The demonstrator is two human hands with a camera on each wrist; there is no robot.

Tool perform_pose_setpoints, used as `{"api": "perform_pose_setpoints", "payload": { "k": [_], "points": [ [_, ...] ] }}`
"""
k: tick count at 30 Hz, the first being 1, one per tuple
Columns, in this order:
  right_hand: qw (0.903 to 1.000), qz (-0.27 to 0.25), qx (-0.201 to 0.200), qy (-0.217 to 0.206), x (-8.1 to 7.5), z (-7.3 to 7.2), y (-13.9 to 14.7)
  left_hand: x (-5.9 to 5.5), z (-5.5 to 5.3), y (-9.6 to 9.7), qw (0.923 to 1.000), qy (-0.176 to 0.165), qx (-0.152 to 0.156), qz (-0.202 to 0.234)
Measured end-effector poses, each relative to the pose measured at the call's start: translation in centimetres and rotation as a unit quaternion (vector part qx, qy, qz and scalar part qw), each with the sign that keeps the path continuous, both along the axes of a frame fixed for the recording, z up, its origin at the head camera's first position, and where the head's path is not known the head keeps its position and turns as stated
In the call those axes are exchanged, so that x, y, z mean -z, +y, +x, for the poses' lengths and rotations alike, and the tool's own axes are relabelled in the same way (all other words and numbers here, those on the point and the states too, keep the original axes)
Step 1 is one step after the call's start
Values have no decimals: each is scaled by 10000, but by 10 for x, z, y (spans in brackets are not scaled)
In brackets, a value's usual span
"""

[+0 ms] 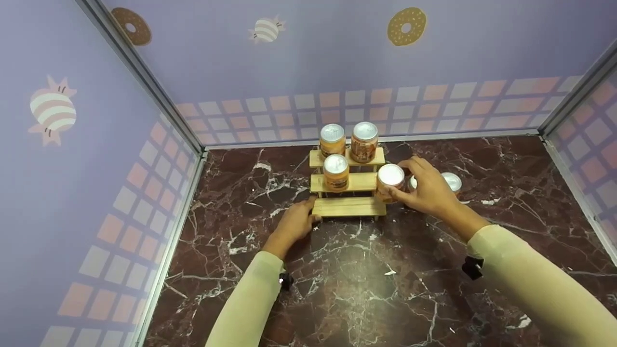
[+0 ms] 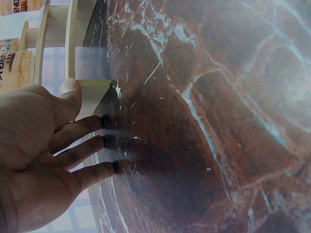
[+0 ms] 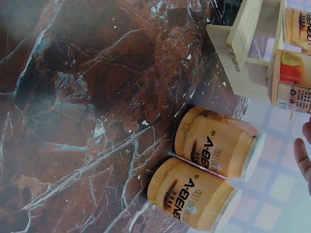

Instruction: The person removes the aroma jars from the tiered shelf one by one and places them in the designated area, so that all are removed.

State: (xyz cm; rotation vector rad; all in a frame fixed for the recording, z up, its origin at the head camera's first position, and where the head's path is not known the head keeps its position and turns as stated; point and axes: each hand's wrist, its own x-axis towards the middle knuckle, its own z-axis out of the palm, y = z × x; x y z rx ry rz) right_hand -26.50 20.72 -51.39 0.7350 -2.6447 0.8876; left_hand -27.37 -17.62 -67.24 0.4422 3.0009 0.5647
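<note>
A three-step wooden stand [image 1: 349, 207] stands on the marble-patterned surface. On its top step are two orange-brown cans with silver lids, a left one [image 1: 332, 144] and a right one [image 1: 364, 148]. A third can [image 1: 336, 178] sits at the left of the middle step. My right hand [image 1: 429, 190] holds another can [image 1: 387, 193] between thumb and fingers, at the right end of that step. My left hand [image 1: 295, 221] grips the left end of the bottom step, its thumb [image 2: 71, 94] against the front edge.
Two more cans stand side by side on the surface right of the stand, one [image 3: 214, 143] nearer the stand than the other [image 3: 192, 196]. My right hand partly covers them in the head view. Purple patterned walls [image 1: 289, 62] enclose the back and sides.
</note>
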Motion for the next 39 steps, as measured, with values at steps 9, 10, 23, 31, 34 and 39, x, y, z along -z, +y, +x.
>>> {"api": "perform_pose_setpoints", "payload": {
  "k": [9, 10, 23, 31, 34, 39],
  "points": [
    [9995, -33, -273, 147, 3, 5, 6, 2, 0, -1, 10000, 87, -7, 13],
    [9994, -16, -290, 172, 3, 6, 6, 1, 0, -1, 10000, 80, -9, 7],
    [9991, 348, -116, 201, 8, 20, 13, 2, 0, -1, 9999, -21, -99, 3],
    [9988, 427, -63, 219, 12, 25, 18, 2, 1, -1, 10000, -4, -58, -4],
    [9985, 471, -74, 276, 15, 27, 20, 1, 1, 0, 10000, -16, -83, 30],
    [9980, 466, -105, 423, 20, 30, 24, 0, 1, 0, 9999, -60, -132, 33]
  ]
}}
